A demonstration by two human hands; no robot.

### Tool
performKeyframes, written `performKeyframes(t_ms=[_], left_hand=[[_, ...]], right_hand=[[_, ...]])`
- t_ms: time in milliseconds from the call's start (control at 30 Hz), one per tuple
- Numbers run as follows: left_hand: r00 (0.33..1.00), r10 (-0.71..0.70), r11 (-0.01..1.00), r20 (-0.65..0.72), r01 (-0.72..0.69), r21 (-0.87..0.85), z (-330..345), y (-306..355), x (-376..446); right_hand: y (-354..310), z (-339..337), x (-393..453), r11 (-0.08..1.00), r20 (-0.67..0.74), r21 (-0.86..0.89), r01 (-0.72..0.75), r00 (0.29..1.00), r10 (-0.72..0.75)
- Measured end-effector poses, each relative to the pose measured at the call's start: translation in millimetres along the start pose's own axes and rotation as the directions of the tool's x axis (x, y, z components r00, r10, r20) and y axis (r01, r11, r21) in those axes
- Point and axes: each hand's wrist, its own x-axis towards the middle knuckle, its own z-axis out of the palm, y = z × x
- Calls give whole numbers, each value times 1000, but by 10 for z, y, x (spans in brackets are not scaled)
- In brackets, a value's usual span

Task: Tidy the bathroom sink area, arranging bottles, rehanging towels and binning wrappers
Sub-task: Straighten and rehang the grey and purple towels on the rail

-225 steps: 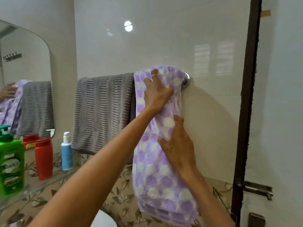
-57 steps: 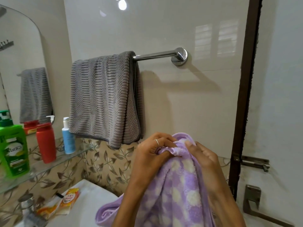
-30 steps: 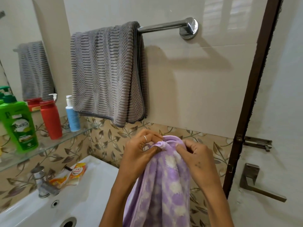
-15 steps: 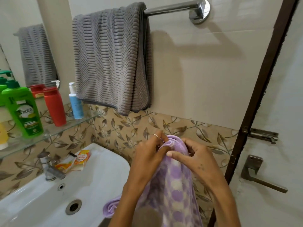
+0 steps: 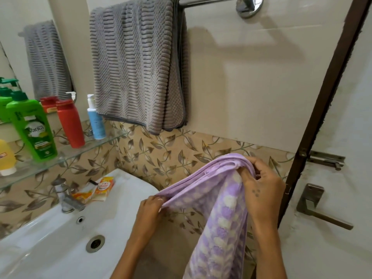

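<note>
— Bathroom wall first: what hangs on the chrome towel rail (image 5: 211, 0)?
— Only the grey ribbed towel (image 5: 136, 65), above a glass shelf (image 5: 66, 156) of bottles.
— And the purple dotted towel (image 5: 219, 224)?
— Off the rail, beside the white sink (image 5: 40, 242). The left hand (image 5: 151, 208) pinches its edge low; the right hand (image 5: 259, 188) grips the bunched edge higher, stretching it between them.
— Wrappers?
— An orange wrapper (image 5: 96, 190) lies by the tap (image 5: 66, 198).

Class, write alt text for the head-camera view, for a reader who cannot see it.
Two hands stretch the top edge of a purple spotted towel over a white sink: the left hand pinches one end, the right hand grips the other. Above, a grey towel hangs on a chrome rail, and bottles stand on a glass shelf.
</note>
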Motion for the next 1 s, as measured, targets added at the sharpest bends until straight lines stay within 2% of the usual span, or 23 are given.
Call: performKeyframes(t_ms=[67,133,200,267,333,400,433,500,533,600,700,767,800,833,867,900,933,1000], left_hand=[[998,-15,996,-54,20,83,-44,-92,16],[980,-3,987,-201,35,159,-141,-117,50],[911,-107,977,-399,170,126,-317,-82,93],[859,-165,974,-484,221,60,-465,-51,129],[861,-209,976,-464,214,-44,-578,24,167],[855,-303,942,-420,203,-266,-665,147,227],[860,-356,884,-367,182,-431,-718,220,272],[896,-377,684,-235,99,-722,-843,369,361],[912,-348,612,-215,47,-789,-912,436,395],[925,-269,572,-269,-72,-817,-1057,577,453],[917,-97,557,-386,-272,-785,-1295,755,521],[936,35,553,-350,-310,-773,-1494,886,586],[941,94,601,-324,-313,-736,-1578,937,644],[939,143,692,-312,-320,-647,-1674,994,708],[923,192,802,-335,-344,-488,-1768,1033,772],[890,248,871,-382,-378,-315,-1858,1063,836],[854,291,894,-431,-403,-194,-1952,1079,896],[810,345,902,-475,-425,-70,-2157,1103,1001]], right_hand=[[-17,-7,-1,1000,-24,-17,19,1000,-19],[-25,-14,-5,997,-41,-64,36,998,-39],[-19,-37,14,993,-81,-112,43,995,-52],[7,-79,46,990,-131,-140,34,990,-53],[43,-124,74,987,-148,-161,23,988,-47],[78,-176,102,987,-129,-162,14,991,-35],[87,-202,127,988,-120,-156,-2,993,-17],[87,-244,209,987,-119,-159,-35,993,17],[76,-262,261,988,-126,-143,-51,991,33],[24,-284,379,996,-130,-49,-76,989,69],[-120,-302,535,993,-162,121,-6,986,26],[-254,-283,625,987,-238,86,134,965,-110],[-319,-266,665,979,-257,42,200,949,-183],[-391,-242,705,968,-248,9,252,938,-242],[-464,-208,747,954,-207,-16,299,933,-296],[-535,-176,791,940,-145,-38,340,929,-342],[-601,-150,841,921,-89,-75,382,917,-388],[-748,-102,979,830,-26,-197,522,844,-536]])
